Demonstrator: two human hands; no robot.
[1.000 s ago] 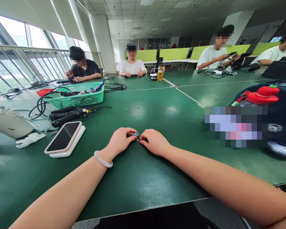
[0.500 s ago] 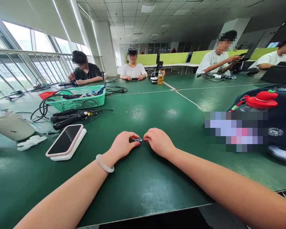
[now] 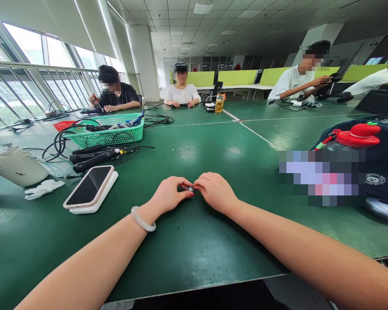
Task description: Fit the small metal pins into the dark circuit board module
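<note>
Between my two hands is a small black-and-white patterned piece [image 3: 190, 189], too small to name. My left hand [image 3: 171, 194] pinches its left side between thumb and fingertips; dark red nails show, and a pale bangle [image 3: 142, 219] circles that wrist. From the right, my right hand [image 3: 215, 191] meets the piece's edge with its fingers pressed together. Whether those fingers grip the piece or something smaller is hidden. Both hands are just over the green table [image 3: 194, 254].
To the left lie a phone [image 3: 89, 187] on a white box, crumpled tissue [image 3: 45, 189], a beige bottle [image 3: 17, 167], black handheld devices with cables [image 3: 95, 160] and a green basket [image 3: 108, 137]. A red-lidded bottle [image 3: 358, 135] and dark bag [image 3: 383, 150] are right. Several people sit beyond.
The left hand has shifted slightly right with the piece, closing the small gap to the right fingers. The right hand stays almost in place.
</note>
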